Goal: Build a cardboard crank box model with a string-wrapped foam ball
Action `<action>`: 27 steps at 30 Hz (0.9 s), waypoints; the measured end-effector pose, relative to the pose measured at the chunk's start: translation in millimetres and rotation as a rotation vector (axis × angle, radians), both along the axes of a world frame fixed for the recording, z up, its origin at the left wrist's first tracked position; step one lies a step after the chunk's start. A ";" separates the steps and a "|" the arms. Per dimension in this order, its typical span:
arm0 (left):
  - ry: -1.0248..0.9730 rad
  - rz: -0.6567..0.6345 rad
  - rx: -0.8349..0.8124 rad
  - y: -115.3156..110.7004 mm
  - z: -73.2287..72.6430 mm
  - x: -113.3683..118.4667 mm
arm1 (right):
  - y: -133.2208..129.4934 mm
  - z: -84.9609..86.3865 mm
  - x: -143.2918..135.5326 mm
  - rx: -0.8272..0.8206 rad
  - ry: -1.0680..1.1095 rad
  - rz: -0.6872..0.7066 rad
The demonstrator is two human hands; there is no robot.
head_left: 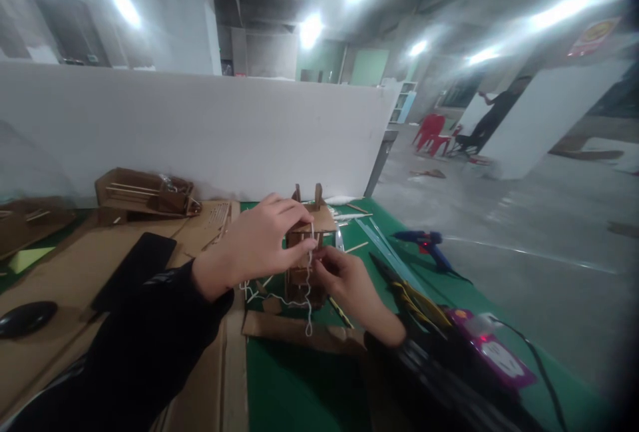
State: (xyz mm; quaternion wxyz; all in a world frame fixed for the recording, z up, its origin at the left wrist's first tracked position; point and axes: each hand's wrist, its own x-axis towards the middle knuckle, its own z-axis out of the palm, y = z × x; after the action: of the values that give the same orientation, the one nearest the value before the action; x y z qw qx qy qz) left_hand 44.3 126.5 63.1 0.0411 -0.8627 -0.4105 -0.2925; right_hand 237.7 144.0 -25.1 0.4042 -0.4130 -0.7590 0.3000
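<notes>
A small brown cardboard structure with two upright posts stands on the green table. My left hand reaches over its left side, thumb and fingers closed on a white string at the front of its top. My right hand is just below and to the right, its thumb and index finger pinched together close to the string. What the right fingertips hold is too small to make out. From the hands the string hangs down in front of the structure, with a loose length trailing left across the table.
Pliers, a purple power strip and a blue glue gun lie at the right. At left are a black mouse, a black flat object and a cardboard assembly. A white partition stands behind; a person is far off.
</notes>
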 end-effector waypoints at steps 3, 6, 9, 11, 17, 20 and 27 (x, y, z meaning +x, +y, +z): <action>-0.005 -0.007 0.021 0.4 -0.1 1.5 | -0.2 -15.7 6.0 0.046 -0.089 0.023; 0.003 -0.012 0.033 0.1 -0.6 2.0 | -4.3 -23.9 13.1 0.090 -0.142 0.072; 0.032 0.002 0.035 0.9 -2.4 1.7 | -12.8 -28.0 22.1 0.146 -0.187 0.127; 0.051 0.022 0.039 2.3 -4.0 1.5 | -20.2 -30.7 26.8 0.203 -0.228 0.175; 0.079 0.071 0.055 4.4 -6.1 3.8 | -49.3 -34.9 19.8 0.463 -0.390 0.401; 0.069 0.069 0.064 2.1 -6.0 6.8 | -67.4 -36.0 9.9 0.707 -0.450 0.483; 0.031 0.028 0.026 -3.6 -1.9 9.7 | -92.2 -42.0 -9.5 0.452 -0.336 0.888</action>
State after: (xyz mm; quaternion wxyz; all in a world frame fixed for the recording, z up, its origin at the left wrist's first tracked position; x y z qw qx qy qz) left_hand 54.0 122.9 61.2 0.0626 -0.8607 -0.4181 -0.2837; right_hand 228.2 51.8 -67.0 0.1899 0.0037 -0.9611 0.2007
